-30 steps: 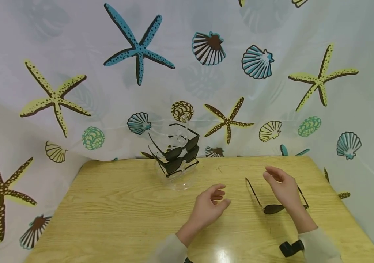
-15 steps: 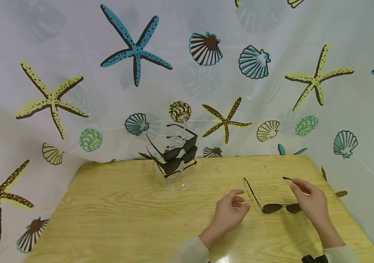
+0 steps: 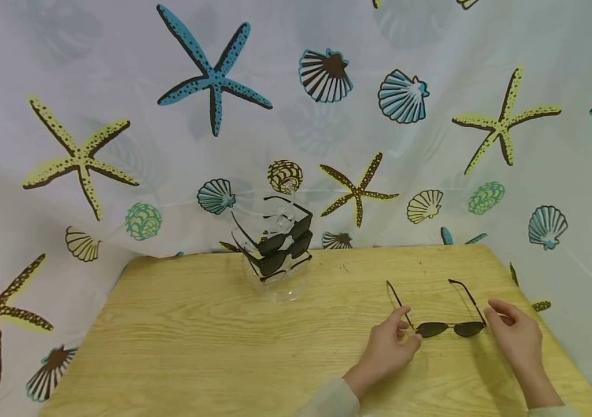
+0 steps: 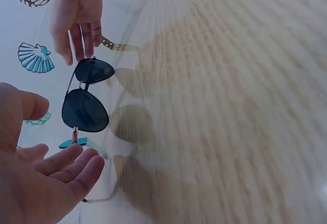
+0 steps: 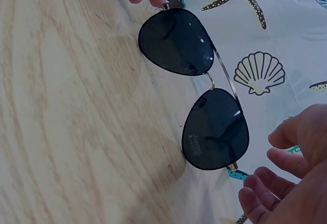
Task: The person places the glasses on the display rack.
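Aviator sunglasses [image 3: 469, 329] with dark lenses and a thin metal frame stand on the table with their temples spread toward the back wall. My left hand [image 3: 386, 347] is at their left hinge, thumb and fingers apart; in the left wrist view its fingertips lie close to the hinge below a dark lens [image 4: 84, 110]. On the other side, my right hand [image 3: 518, 339] is beside the right hinge with loosely bent fingers. The right wrist view shows its thumb and fingers spread next to the near lens [image 5: 215, 129]. Neither hand pinches the frame.
A clear display stand [image 3: 287, 295] at the back of the wooden table [image 3: 197, 341] bears several glasses, among them dark sunglasses [image 3: 274, 263]. Behind and beside the table hangs a white curtain [image 3: 296, 127] printed with starfish and shells.
My left hand has moved right to the left hinge. My right hand has moved from above the sunglasses, past the right temple, to their right side. The sunglasses stay about where they were.
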`<state>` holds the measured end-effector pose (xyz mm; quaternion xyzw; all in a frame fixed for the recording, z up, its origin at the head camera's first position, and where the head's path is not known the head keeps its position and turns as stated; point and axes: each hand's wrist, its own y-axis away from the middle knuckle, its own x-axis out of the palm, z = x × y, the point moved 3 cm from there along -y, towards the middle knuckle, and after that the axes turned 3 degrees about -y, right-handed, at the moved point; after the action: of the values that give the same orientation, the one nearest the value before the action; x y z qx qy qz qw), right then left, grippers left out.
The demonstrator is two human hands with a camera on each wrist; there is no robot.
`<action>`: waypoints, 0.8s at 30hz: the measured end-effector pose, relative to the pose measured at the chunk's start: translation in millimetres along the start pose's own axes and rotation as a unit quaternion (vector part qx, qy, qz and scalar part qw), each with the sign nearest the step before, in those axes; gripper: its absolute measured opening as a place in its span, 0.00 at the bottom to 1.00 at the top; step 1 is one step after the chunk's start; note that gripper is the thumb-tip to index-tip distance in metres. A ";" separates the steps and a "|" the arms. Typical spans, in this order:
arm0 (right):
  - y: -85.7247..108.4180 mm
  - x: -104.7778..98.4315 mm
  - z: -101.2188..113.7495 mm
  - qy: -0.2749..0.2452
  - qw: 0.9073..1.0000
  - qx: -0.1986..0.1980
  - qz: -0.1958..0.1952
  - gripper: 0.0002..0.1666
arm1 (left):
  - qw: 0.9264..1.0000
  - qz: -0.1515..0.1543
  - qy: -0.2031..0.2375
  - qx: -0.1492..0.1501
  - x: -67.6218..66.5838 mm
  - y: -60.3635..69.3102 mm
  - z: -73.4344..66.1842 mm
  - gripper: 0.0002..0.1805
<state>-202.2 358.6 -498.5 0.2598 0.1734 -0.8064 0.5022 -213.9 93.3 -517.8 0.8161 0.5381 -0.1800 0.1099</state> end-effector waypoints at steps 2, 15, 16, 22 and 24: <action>-0.7 1.7 -3.3 -0.009 1.000 0.009 0.010 0.30 | 1.000 -0.001 -0.002 -0.005 2.9 -1.7 -0.7 0.33; -2.4 10.0 -17.0 -0.043 0.995 0.046 0.076 0.33 | 0.999 -0.024 -0.005 -0.030 8.0 -9.3 1.7 0.30; -2.5 10.1 -17.1 -0.047 0.995 0.048 0.079 0.33 | 0.999 -0.026 -0.004 -0.030 8.3 -10.0 2.1 0.29; -3.6 10.4 -19.4 -0.065 0.991 0.072 0.097 0.37 | 0.999 -0.029 0.006 -0.013 11.4 -13.2 5.1 0.25; -4.4 10.7 -20.4 -0.071 0.989 0.076 0.102 0.38 | 1.000 -0.030 0.003 -0.007 12.4 -14.2 6.3 0.25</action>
<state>-205.0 363.8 -521.2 0.2560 0.0479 -0.7783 0.5714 -223.6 107.0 -528.5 0.7993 0.5638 -0.1772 0.1087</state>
